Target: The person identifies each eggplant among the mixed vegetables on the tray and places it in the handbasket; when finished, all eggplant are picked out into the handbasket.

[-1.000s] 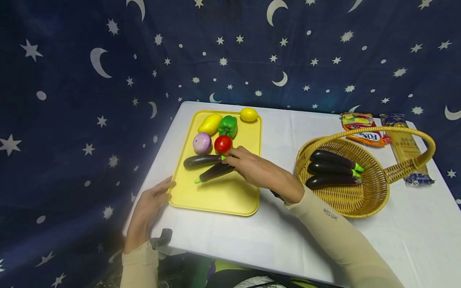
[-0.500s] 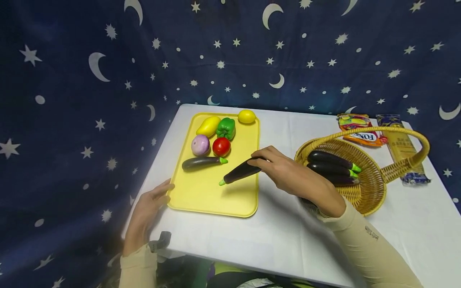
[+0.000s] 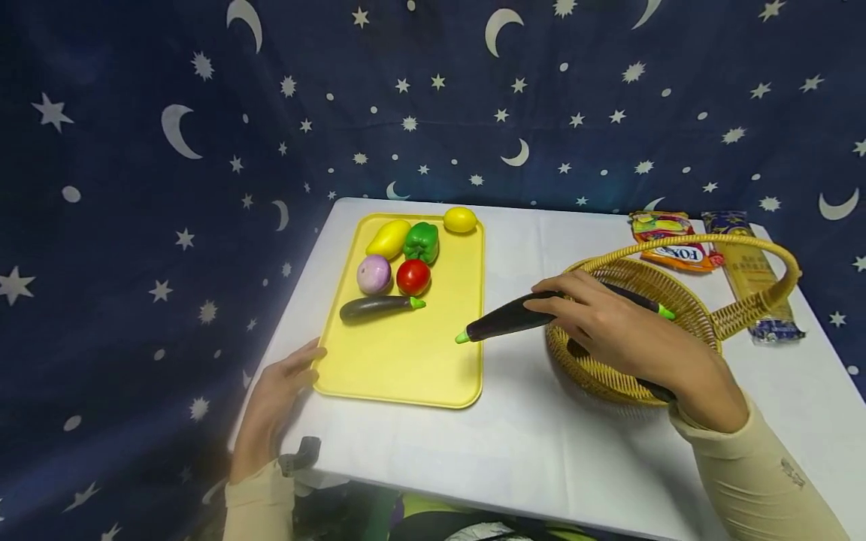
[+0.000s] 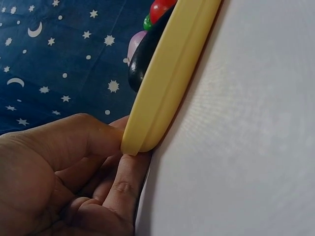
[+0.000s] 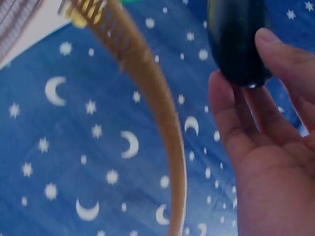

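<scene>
My right hand (image 3: 609, 323) pinches an eggplant (image 3: 507, 319) by its rounded end, its green stem tip pointing left. It hangs between the yellow tray (image 3: 399, 376) and the wicker basket (image 3: 595, 379), with the hand over the basket's near left side. In the right wrist view, thumb and fingers grip the dark eggplant (image 5: 236, 39). Another eggplant (image 3: 379, 308) lies on the tray. Inside the basket, the hand mostly hides other eggplants; one green-tipped eggplant (image 3: 639, 300) shows. My left hand (image 4: 88, 172) grips the tray's near-left edge between thumb and fingers.
On the tray are a purple onion (image 3: 374, 274), a tomato (image 3: 413, 278), a green bell pepper (image 3: 422, 243), a yellow mango (image 3: 389, 240) and a lemon (image 3: 460, 219). The basket's tall handle (image 3: 788, 274) arches upward. Behind it lie a FOX candy bag (image 3: 683, 255) and a noodle packet (image 3: 751, 270).
My right hand has lifted one eggplant off the tray and carried it right, toward the basket. My left hand has stayed at the tray's edge.
</scene>
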A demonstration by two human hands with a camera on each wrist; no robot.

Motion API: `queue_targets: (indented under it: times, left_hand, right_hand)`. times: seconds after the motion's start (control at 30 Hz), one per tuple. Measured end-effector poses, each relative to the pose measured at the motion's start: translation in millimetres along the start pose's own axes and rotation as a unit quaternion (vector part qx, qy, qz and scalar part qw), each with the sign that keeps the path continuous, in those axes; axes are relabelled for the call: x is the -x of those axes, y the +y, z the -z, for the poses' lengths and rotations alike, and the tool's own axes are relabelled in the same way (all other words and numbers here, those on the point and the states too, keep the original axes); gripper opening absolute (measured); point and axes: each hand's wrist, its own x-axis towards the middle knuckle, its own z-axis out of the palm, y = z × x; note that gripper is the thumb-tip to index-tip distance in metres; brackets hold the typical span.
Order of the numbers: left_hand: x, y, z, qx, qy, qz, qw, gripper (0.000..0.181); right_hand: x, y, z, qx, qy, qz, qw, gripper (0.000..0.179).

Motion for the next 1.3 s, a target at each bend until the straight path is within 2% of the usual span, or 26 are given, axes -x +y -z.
queue_targets:
  times: [0.1,0.2,0.3,0.33,0.37,0.4,0.43,0.53,0.57,0.6,0.83,0.97,1.03,1.1,1.23,1.3]
  left_hand:
    - [2.2,-2.9,0.1,0.012,-0.006,-0.007,0.9999,0.049]
    - [4.0,-6.1,0.1,0.024,-0.015,-0.011,0.9996,0.048]
    - [4.9,-7.1,0.6,0.018,-0.017,-0.012,0.9996,0.048]
    - [5.0,-6.9,0.8,0.014,-0.015,-0.011,0.9997,0.048]
    - [5.0,-6.4,0.9,0.011,-0.014,-0.009,0.9998,0.048]
    - [4.9,-6.2,1.1,0.008,-0.014,-0.007,0.9998,0.048]
    - [4.5,-5.8,1.1,0.007,-0.014,-0.007,0.9999,0.048]
    - [3.8,-5.1,1.1,0.004,-0.013,-0.003,0.9999,0.048]
    - [3.6,-5.0,1.3,0.005,-0.014,-0.004,0.9999,0.049]
    - [3.4,-4.9,1.5,0.006,-0.014,-0.005,0.9999,0.049]
    - [2.0,-2.8,0.1,0.010,-0.012,-0.032,0.9994,0.047]
    - [0.9,-2.7,-1.4,0.016,-0.012,-0.029,0.9994,0.047]
    - [0.9,-2.3,-1.0,0.011,-0.011,-0.017,0.9997,0.048]
    - [0.8,-2.0,-0.2,0.003,-0.009,-0.014,0.9999,0.048]
    - [1.1,1.3,1.8,-0.006,-0.005,-0.008,0.9999,0.047]
    - [1.3,2.2,2.5,-0.003,-0.003,-0.010,0.9999,0.047]
  right_hand:
    - [17.5,3.0,16.1,-0.004,0.019,0.010,0.9998,0.026]
    - [42.6,12.7,26.3,-0.014,0.034,0.007,0.9993,0.047]
    - [73.6,25.4,31.7,-0.023,0.029,-0.030,0.9989,0.052]
    - [83.4,29.6,32.8,-0.017,0.029,-0.045,0.9984,0.038]
    - [92.8,33.7,34.1,-0.014,0.026,-0.062,0.9977,0.037]
    - [100.9,37.3,35.3,-0.006,0.025,-0.077,0.9967,0.029]
    - [107.7,41.0,36.4,0.001,0.026,-0.089,0.9957,0.033]
    - [119.0,49.8,37.0,0.024,0.023,-0.119,0.9924,0.075]
    - [120.1,52.3,36.2,0.028,0.018,-0.124,0.9917,0.073]
    - [120.0,54.4,34.6,0.033,0.013,-0.124,0.9916,0.084]
    - [107.0,61.7,17.4,0.051,-0.044,-0.112,0.9914,0.064]
    - [99.0,62.7,11.0,0.062,-0.076,-0.120,0.9879,0.057]
    - [95.1,63.0,8.1,0.060,-0.093,-0.129,0.9855,0.053]
    - [91.2,63.0,5.9,0.051,-0.122,-0.149,0.9800,0.050]
    - [84.9,66.2,1.9,0.034,-0.194,-0.196,0.9605,0.044]
    - [81.8,68.9,-0.3,0.033,-0.219,-0.207,0.9530,0.042]
